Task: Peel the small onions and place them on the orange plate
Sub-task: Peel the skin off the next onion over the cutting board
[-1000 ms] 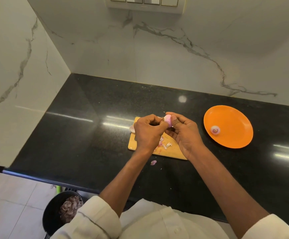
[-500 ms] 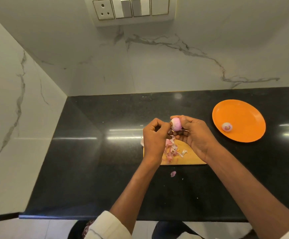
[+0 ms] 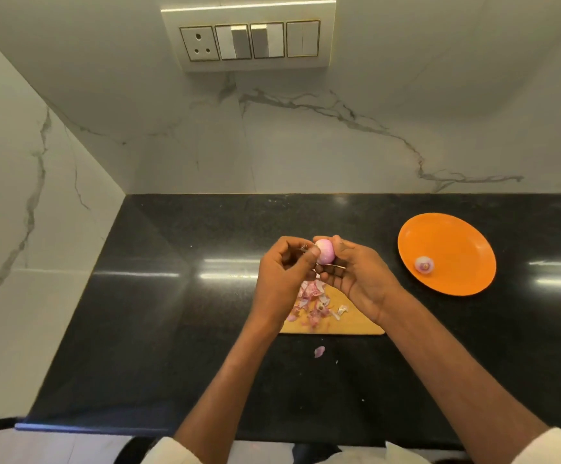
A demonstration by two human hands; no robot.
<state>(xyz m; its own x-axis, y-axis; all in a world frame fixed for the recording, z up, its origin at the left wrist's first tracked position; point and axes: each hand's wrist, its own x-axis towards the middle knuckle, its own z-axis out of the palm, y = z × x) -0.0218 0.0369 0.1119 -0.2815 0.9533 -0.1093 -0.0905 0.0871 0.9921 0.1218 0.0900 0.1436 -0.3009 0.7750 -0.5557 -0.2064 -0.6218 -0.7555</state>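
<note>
Both hands, left (image 3: 284, 276) and right (image 3: 356, 276), pinch one onion (image 3: 324, 251) above the cutting board (image 3: 356, 321), hiding its far part. Peels (image 3: 312, 301) on board; one scrap (image 3: 319, 351) in front on the surface (image 3: 172, 329). Right of board: orange plate (image 3: 453, 239), peeled onion (image 3: 424, 264) on it.

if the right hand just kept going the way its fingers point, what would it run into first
The right hand points leftward, so it would meet the left hand first; both already touch the onion between them.
</note>
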